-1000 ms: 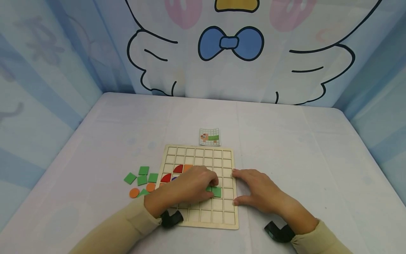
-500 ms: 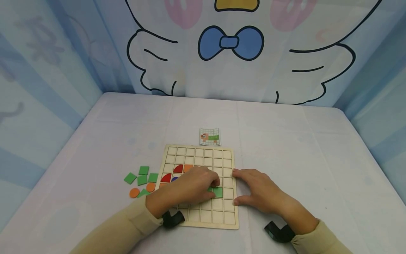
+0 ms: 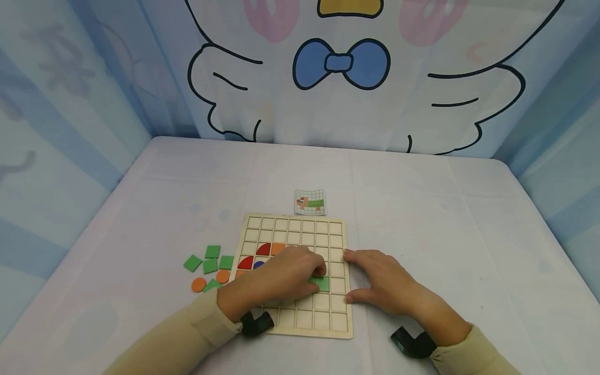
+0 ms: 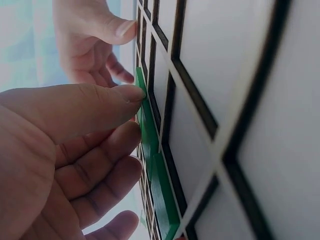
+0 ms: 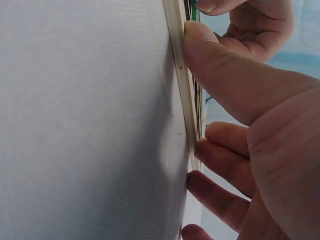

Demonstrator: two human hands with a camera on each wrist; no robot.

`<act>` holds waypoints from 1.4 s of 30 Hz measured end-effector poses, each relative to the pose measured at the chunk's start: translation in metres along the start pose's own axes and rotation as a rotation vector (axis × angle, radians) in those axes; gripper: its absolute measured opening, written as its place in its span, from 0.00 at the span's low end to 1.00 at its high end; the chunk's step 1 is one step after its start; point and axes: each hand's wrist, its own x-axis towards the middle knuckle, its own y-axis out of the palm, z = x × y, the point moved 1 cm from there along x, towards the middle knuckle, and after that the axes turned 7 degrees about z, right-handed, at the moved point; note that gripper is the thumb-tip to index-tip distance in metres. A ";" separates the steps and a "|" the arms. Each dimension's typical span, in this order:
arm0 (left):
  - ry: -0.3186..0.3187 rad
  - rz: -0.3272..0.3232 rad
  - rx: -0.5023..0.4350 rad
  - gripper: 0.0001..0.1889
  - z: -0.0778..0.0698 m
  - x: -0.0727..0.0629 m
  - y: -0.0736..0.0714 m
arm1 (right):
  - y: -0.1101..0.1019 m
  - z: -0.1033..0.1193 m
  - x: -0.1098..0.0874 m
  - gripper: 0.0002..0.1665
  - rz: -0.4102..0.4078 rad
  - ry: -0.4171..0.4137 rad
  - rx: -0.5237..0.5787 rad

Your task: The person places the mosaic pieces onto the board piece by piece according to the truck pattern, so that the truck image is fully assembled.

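Note:
The wooden grid board lies flat on the table. Over its middle is my left hand, pinching a green square tile between thumb and fingers at a grid cell. In the left wrist view, another green tile lies in the grid beside the pinched one. Thumb and fingertips of my right hand touch the board's right edge, with the fingers loosely bent. Red quarter-round tiles, an orange tile and a partly hidden purple-blue piece sit on the board's left part. My left hand covers several cells.
Several loose green square tiles and orange round tiles lie left of the board, some near its edge. A small picture card with a gridded animal design lies behind the board. Curtains hang beyond the table.
My left hand has shifted slightly to the right, and the green square tile under its fingers has slid a little the same way. The right hand stays at the board's edge.

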 end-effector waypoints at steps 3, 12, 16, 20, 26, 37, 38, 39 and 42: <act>-0.003 0.004 0.000 0.07 0.000 0.000 0.000 | 0.000 0.000 0.000 0.45 0.000 0.002 0.002; -0.011 -0.007 0.010 0.07 0.000 -0.002 -0.001 | 0.000 0.000 0.000 0.45 0.002 0.008 0.009; -0.020 -0.013 -0.002 0.08 0.001 -0.005 -0.002 | 0.000 0.000 0.000 0.45 0.004 0.010 0.011; -0.036 -0.011 -0.025 0.09 0.002 -0.009 -0.005 | -0.001 0.001 0.000 0.45 0.005 0.009 0.010; -0.051 -0.027 -0.035 0.12 0.007 -0.018 -0.013 | -0.002 0.001 0.000 0.45 0.008 0.008 0.009; -0.093 -0.128 -0.095 0.13 0.024 -0.041 -0.025 | -0.001 0.001 0.000 0.45 0.015 0.011 0.008; -0.105 -0.138 -0.096 0.13 0.026 -0.044 -0.026 | -0.001 0.001 0.000 0.45 0.014 0.009 0.007; -0.111 -0.150 -0.090 0.13 0.028 -0.047 -0.026 | -0.001 0.001 0.000 0.45 0.014 0.008 0.006; -0.152 -0.172 -0.082 0.13 0.035 -0.055 -0.029 | -0.001 0.001 0.000 0.45 0.015 0.009 0.007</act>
